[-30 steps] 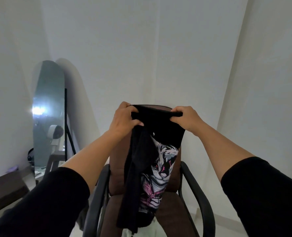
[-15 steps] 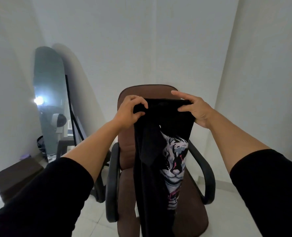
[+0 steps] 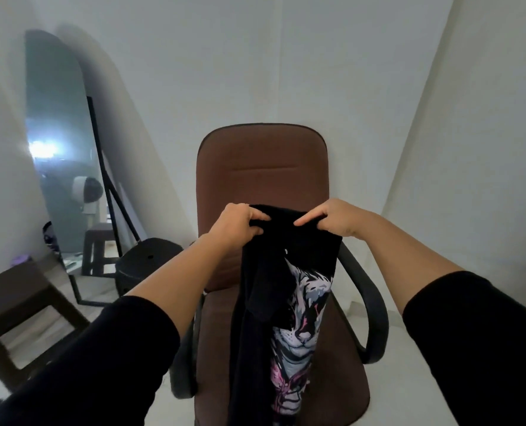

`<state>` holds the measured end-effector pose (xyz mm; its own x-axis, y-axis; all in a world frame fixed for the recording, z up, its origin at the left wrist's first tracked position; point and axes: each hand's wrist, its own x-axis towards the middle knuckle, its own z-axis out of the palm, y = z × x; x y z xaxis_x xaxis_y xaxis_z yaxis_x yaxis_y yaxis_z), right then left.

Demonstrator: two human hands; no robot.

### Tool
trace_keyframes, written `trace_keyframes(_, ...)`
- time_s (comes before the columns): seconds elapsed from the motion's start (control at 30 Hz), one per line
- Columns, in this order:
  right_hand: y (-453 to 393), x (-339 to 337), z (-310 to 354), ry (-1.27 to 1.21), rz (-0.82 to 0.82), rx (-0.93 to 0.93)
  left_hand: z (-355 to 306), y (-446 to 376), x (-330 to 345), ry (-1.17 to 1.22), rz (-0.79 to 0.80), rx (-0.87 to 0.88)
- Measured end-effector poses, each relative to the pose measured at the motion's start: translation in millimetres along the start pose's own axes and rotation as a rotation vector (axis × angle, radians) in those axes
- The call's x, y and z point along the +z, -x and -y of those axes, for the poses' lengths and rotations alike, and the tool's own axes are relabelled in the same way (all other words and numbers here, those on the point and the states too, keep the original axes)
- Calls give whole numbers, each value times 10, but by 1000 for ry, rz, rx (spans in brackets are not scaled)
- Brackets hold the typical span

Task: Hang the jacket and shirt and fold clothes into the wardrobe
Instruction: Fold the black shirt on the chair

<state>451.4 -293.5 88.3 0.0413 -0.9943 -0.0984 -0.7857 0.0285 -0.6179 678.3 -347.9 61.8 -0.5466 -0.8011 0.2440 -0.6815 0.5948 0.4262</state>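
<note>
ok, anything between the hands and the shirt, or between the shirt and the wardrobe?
Nothing between hands and shirt: left hand and right hand both pinch the top edge of the shirt. It hangs in front of the chair. The wardrobe is out of view, so that path can't be judged.

Mirror (image 3: 61, 155) left of chair (image 3: 261, 179)

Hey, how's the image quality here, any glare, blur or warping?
Head view: dim, soft room light; a bright glare spot in the mirror; wide-angle bending of the walls; the black shirt loses fold detail in darkness; hands and chair look reasonably sharp.
</note>
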Motion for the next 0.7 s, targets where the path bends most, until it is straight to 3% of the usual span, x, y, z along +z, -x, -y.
trace_keyframes(0.27,-1760,261,-1151,122,-32,-9,910,-1521,1257,-77,48,-152)
trace_keyframes(0.4,-2426,533,-1754,180,26,-1,1321,-2040,1912,-131,169,-174)
trace_keyframes(0.6,-2813,1110,-2355,249,55,-39,1790,-2172,2583,-151,305,-162)
trace_keyframes(0.7,-2703,1461,-2497,296,164,-91,1985,-1825,2778,-124,423,-161)
